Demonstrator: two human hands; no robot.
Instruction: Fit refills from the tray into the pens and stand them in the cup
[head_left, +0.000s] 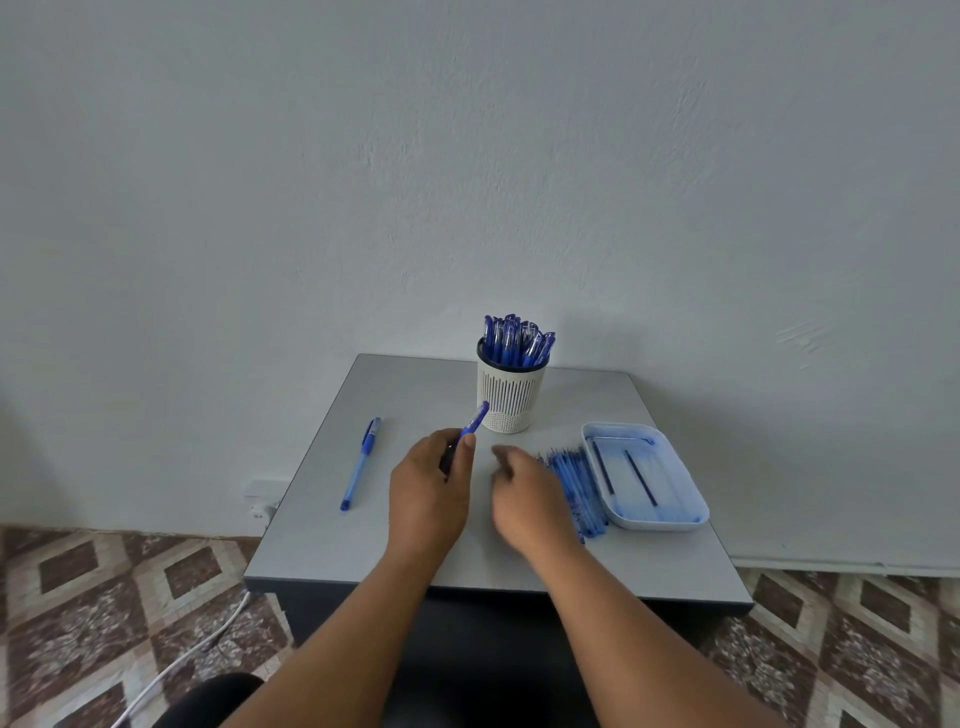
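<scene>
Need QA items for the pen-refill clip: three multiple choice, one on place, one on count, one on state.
1. Where is the tray?
A. right of the cup
B. left of the cup
C. on the floor

2. How many refills lie in the tray?
A. none
B. two
C. six

3. What is the left hand doing?
A. resting flat
B. gripping a pen
C. lifting the cup

Key: 1 A, the tray sits on the table's right side, the cup at the back centre. 2 B, two dark refills show inside. 3 B, its fingers curl round a blue pen.
</scene>
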